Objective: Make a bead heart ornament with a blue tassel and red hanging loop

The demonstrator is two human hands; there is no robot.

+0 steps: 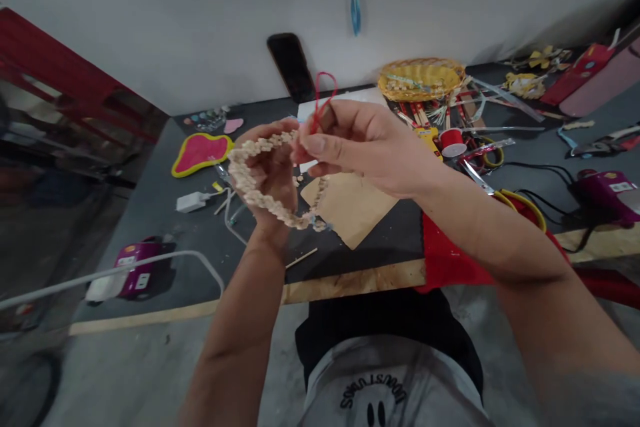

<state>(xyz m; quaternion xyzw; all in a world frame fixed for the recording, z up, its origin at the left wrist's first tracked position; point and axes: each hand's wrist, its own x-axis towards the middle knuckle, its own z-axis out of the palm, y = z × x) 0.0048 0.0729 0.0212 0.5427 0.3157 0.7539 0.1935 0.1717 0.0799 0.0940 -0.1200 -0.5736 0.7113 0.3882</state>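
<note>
A loop of small cream-coloured pieces strung together, perhaps beads or shells, hangs around and over my left hand. That hand is behind the strand, fingers curled toward its upper end near the other hand; most of its fingertips are hidden. My right hand pinches a red cord, whose thin loop stands up above the fingers. The upper end of the strand meets the pinch there. Toward its lower end the strand has a few bluish pieces. Beneath both hands lies a sheet of brown paper.
A yellow wicker basket, a red thread spool and yellow-handled scissors lie to the right. A phone leans on the wall. Purple devices with cables sit at the table's sides. A pink-and-yellow tray is at left.
</note>
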